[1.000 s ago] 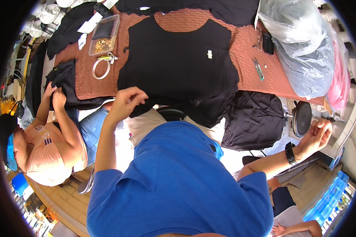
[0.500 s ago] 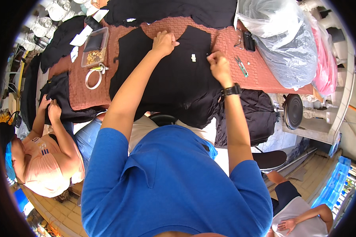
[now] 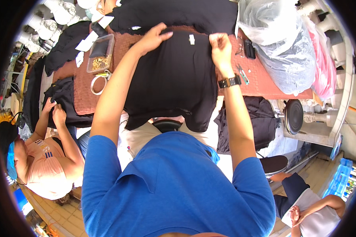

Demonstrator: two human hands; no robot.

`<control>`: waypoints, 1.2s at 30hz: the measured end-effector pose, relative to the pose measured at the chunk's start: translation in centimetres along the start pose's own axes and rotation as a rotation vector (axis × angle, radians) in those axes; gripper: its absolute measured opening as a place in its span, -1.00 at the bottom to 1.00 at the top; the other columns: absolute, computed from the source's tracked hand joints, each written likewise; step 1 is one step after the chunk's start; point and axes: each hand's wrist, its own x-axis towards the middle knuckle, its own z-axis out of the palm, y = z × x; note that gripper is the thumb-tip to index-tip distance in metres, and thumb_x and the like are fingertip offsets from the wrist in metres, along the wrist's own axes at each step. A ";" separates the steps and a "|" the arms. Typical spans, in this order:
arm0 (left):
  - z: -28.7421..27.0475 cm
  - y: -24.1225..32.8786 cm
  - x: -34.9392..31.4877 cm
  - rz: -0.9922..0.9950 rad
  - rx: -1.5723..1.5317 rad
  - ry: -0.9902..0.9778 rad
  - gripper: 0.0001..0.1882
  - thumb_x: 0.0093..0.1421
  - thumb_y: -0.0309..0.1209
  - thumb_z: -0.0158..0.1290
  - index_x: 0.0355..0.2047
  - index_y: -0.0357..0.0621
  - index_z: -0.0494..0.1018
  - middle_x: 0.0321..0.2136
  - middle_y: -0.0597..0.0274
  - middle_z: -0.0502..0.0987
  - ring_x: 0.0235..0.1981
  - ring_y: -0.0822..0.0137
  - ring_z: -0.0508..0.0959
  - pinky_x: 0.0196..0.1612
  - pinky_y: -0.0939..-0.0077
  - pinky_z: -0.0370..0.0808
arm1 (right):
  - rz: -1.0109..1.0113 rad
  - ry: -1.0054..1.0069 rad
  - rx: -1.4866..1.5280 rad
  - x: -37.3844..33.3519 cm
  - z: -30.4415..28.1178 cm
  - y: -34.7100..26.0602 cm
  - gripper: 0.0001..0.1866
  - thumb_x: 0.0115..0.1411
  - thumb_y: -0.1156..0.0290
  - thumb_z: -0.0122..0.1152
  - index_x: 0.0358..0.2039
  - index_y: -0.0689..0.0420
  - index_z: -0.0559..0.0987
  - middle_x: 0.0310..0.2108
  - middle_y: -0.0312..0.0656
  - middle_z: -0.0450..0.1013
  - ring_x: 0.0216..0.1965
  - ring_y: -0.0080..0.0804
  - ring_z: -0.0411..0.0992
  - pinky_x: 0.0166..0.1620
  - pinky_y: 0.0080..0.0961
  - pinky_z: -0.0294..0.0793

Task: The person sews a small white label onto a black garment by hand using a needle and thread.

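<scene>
A black garment (image 3: 172, 79) lies over the table's near edge, its lower end hanging down toward my lap. Near its upper right corner shows a small white label (image 3: 192, 39). At that corner my right hand (image 3: 220, 44) is closed, fingertips pinching the cloth's edge. My left hand (image 3: 153, 39) rests at the upper left edge of the garment, thumb and fingers apart. The undersides of its fingers are hidden.
Beyond the garment lies more black cloth (image 3: 174, 14). At left are a clear plastic box (image 3: 111, 51) and a white ring (image 3: 91, 85); at right, small thread snips (image 3: 243, 74) and large plastic bags (image 3: 284, 47). A co-worker (image 3: 51, 166) handles black cloth at left.
The garment's wide shaped top is no longer spread out; its upper edge now looks straight. My left hand moved left and opened, while my right hand moved farther up the table.
</scene>
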 end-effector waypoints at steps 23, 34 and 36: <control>4.1 3.4 -12.5 -0.091 -0.818 -0.262 -0.61 0.23 -0.54 -0.01 0.09 -0.13 0.48 0.07 0.19 0.51 0.15 0.34 0.43 0.26 0.47 0.27 | 0.181 -0.174 0.199 -6.3 0.8 -5.4 -0.92 0.28 0.50 0.22 -0.28 0.21 0.50 -0.37 -0.34 0.46 -0.28 -0.66 0.38 -0.15 -0.66 0.39; 7.1 4.0 -12.9 0.215 -0.492 0.191 -0.67 0.26 -0.58 -0.07 0.00 -0.25 0.51 0.01 0.19 0.55 0.10 0.37 0.46 0.21 0.51 0.30 | 0.200 -0.132 0.295 -10.2 0.5 -7.2 -0.92 0.28 0.49 0.22 -0.25 0.17 0.51 -0.38 -0.40 0.44 -0.32 -0.72 0.34 -0.22 -0.71 0.35; 7.2 4.5 -13.2 0.210 -0.496 0.234 -0.69 0.20 -0.58 0.06 -0.03 -0.26 0.53 -0.02 0.19 0.57 0.04 0.40 0.50 0.15 0.52 0.38 | 0.259 -0.187 0.395 -10.1 -0.3 -7.1 -0.92 0.29 0.48 0.22 -0.24 0.16 0.51 -0.40 -0.43 0.43 -0.33 -0.75 0.33 -0.26 -0.73 0.34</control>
